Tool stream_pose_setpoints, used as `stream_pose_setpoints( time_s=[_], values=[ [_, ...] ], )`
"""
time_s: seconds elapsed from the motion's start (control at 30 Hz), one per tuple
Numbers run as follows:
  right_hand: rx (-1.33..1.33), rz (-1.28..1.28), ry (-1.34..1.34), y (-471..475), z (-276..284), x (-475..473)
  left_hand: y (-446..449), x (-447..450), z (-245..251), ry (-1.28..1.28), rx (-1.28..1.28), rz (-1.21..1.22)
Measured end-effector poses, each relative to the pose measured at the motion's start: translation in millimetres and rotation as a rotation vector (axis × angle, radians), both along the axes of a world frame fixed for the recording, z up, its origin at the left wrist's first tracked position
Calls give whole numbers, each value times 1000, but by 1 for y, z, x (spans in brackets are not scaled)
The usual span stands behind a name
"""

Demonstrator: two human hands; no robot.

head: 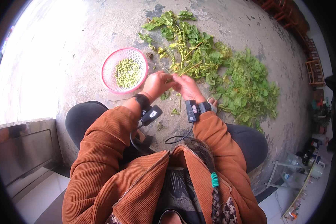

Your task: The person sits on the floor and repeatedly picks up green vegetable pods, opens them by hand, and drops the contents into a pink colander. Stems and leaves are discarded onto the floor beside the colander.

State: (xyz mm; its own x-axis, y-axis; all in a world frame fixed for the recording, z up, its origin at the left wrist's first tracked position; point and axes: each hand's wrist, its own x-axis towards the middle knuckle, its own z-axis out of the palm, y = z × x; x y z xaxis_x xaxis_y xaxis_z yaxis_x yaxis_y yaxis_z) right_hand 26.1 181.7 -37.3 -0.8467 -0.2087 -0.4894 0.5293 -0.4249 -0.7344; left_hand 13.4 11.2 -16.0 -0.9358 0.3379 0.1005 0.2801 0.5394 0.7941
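Observation:
My left hand (pixel 157 83) and my right hand (pixel 188 87) meet in front of me, fingertips pinched together on a small green bean pod (pixel 169 80). Fingers hide most of that pod. Just beyond them lie uprooted bean plants (pixel 189 54) with leaves, yellowish stems and plump pods, the stem ends pointing towards my hands. Left of my left hand, a white perforated plastic basket with a pink rim (pixel 106 57) stands on the floor. Shelled green beans (pixel 127 73) cover part of its bottom.
A larger heap of leafy plants (pixel 247 84) spreads to the right. Leaf scraps (pixel 175 112) dot the concrete floor (pixel 86 56) between my feet. A metal-faced cabinet (pixel 25 142) stands at left. Wooden chairs (pixel 315 71) and a cluttered shelf (pixel 299 193) line the right side.

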Motion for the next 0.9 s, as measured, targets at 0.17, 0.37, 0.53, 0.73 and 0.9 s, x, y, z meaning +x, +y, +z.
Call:
stream_pose_setpoints(
  time_s=[0.17, 0.37, 0.53, 0.73, 0.9],
  values=[
    [-18, -68, 65, 12, -2, -5, -6, -11, -4, -291, 288, 249],
    [18, -30, 113, 14, -3, -7, -11, -15, -11, -429, 273, 159],
    [82, -14, 115, 13, -7, -6, -10, -16, -13, -581, 277, 13],
    [74, -13, 145, 10, -5, -5, -9, -15, -15, -627, 293, 9],
    [-12, -77, 12, 5, -3, -2, -11, -20, -24, -944, 421, 149]
  ],
)
